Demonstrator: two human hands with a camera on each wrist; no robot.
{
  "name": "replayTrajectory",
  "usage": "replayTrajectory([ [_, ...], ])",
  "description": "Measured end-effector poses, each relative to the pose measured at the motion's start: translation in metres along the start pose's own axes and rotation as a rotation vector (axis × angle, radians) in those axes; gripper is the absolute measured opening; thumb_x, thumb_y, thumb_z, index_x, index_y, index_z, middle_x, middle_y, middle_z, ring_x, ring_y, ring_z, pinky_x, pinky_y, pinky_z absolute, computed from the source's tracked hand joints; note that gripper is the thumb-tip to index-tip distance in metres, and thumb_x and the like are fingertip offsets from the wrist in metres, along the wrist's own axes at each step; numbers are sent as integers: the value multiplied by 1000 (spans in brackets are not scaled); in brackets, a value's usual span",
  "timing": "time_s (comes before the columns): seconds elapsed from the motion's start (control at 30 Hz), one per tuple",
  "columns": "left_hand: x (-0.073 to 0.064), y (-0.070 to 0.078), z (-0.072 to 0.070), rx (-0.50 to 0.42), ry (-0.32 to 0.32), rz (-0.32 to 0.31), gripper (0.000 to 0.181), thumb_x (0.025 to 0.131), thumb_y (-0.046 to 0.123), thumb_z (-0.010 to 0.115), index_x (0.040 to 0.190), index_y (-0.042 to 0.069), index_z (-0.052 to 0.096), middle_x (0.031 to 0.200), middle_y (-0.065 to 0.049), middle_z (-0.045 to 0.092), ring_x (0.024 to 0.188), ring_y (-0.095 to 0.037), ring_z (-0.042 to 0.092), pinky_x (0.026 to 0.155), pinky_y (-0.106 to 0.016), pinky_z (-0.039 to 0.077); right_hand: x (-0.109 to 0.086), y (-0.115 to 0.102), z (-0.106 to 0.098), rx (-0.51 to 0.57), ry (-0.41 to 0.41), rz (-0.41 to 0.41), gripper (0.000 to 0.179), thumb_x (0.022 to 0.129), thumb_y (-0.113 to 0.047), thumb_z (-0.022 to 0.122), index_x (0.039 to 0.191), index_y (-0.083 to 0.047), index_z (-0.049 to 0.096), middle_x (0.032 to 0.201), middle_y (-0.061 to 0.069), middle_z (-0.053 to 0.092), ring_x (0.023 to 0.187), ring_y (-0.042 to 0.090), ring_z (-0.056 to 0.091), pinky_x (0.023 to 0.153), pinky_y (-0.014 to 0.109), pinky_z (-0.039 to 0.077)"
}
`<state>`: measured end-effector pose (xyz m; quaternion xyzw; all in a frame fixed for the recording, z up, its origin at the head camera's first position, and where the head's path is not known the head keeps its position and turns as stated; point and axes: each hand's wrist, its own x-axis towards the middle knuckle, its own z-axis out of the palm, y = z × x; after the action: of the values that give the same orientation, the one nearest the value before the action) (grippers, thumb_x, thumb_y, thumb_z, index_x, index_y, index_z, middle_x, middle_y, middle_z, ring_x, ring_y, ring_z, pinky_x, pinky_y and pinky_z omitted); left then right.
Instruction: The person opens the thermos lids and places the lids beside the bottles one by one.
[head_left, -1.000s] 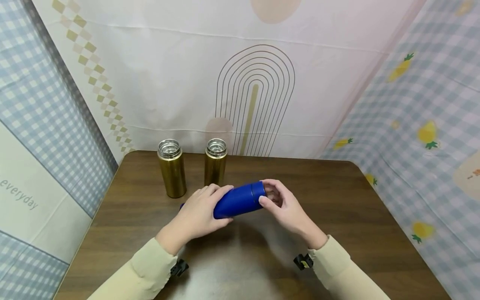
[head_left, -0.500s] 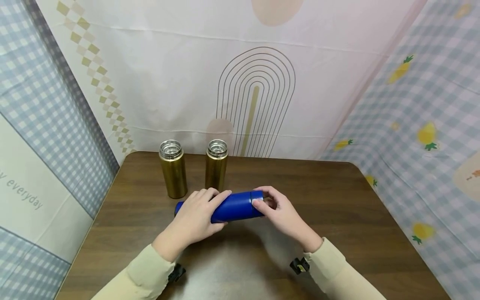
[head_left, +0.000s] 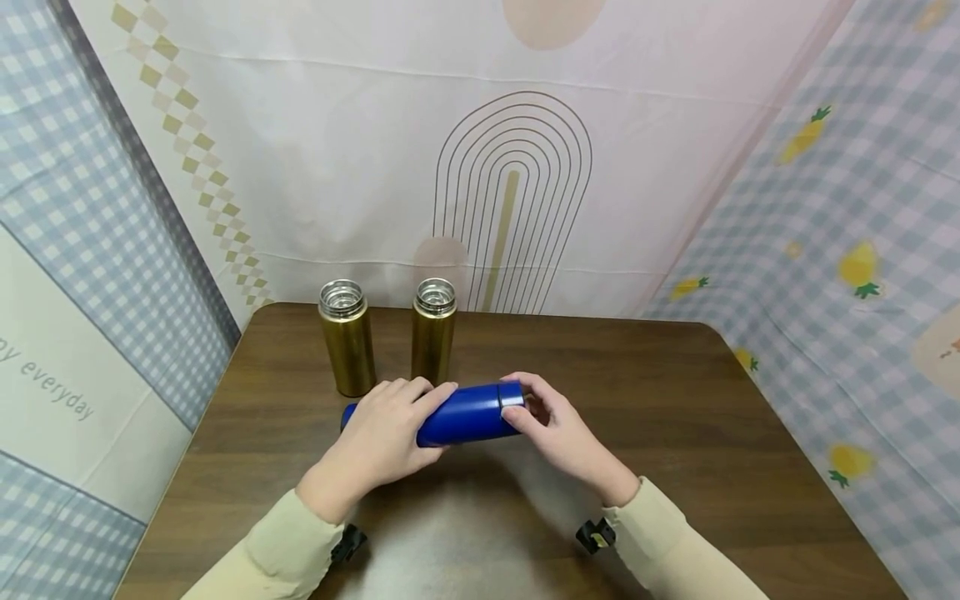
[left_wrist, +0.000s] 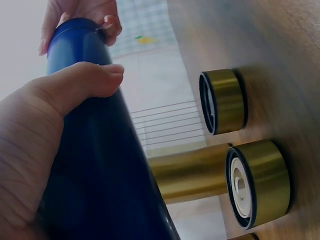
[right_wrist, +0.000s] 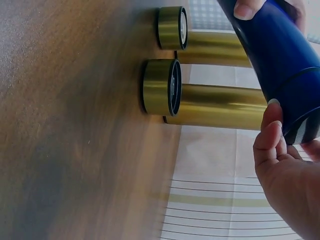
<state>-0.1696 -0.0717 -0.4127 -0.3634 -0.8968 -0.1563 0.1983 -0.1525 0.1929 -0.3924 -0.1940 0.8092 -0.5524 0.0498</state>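
Observation:
A blue thermos bottle (head_left: 465,415) is held on its side above the table by both hands. My left hand (head_left: 378,433) grips its body, with the thumb lying along the near side in the left wrist view. The fingers and thumb of my right hand (head_left: 562,437) pinch the lid end of the bottle (right_wrist: 300,97), where a thin seam runs around it. Behind the left hand stand two upright gold thermos bottles, one on the left (head_left: 350,354) and one on the right (head_left: 432,337), both with uncovered steel mouths.
Two gold lids, one (right_wrist: 161,87) nearer and one (right_wrist: 171,27) farther in the right wrist view, rest on the wooden table (head_left: 637,375) before the gold bottles. The head view hides them. A white printed cloth (head_left: 337,167) hangs behind the table.
The blue thermos bottle has come down toward me, moved slightly left and levelled out. My right thumb and fingers have moved farther onto its lid end.

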Motion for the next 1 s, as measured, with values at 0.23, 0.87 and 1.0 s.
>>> replayTrajectory([
  [0.23, 1, 0, -5, 12, -47, 13, 76, 66, 46, 82, 133, 20, 56, 105, -2, 61, 88, -25, 60, 84, -42, 49, -5, -11, 2, 11, -26, -9, 37, 96, -8, 58, 131, -5, 48, 114, 14, 56, 95, 25, 62, 79, 37, 53],
  [0.87, 3, 0, -10, -75, -172, -61, 74, 65, 52, 82, 130, 25, 59, 105, 3, 61, 84, -20, 61, 77, -39, 51, -11, 0, 8, 21, -55, -111, 42, 95, -2, 59, 134, 0, 42, 114, 16, 54, 96, 27, 59, 80, 37, 53],
  [1.0, 2, -4, -11, -157, -245, -116, 73, 65, 54, 81, 131, 29, 59, 108, 9, 61, 86, -13, 59, 77, -34, 49, -15, -5, 8, -61, -72, -96, 48, 94, -8, 63, 137, -7, 41, 113, 12, 52, 96, 28, 56, 79, 38, 52],
])
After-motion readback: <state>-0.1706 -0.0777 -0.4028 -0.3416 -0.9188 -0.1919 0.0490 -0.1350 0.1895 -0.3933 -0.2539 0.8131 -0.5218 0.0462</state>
